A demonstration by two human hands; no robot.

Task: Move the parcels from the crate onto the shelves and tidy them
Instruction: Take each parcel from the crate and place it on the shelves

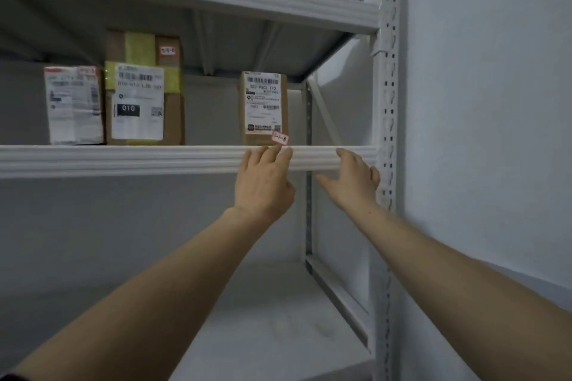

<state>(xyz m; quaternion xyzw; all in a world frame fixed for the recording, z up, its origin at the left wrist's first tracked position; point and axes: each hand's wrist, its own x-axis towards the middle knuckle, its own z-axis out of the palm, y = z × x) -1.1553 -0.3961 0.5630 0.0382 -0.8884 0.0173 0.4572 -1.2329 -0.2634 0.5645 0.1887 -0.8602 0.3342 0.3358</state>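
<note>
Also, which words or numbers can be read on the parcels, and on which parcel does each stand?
"010": white label of the taped box.
"P803 170", uncertain: label of the small box.
The red-edged stickers, the white parcel label and all fine print: too blurred to read.

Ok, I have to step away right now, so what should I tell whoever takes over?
Left hand: open, empty, fingertips at the front edge of the middle shelf, just under the small box.
Right hand: open, empty, by the same edge near the upright post.
Done: three parcels stand on that shelf: white-wrapped parcel and tall taped box side by side, small box apart to the right.
Left: crate is out of view, so count unknown; probably close that gap.
</note>
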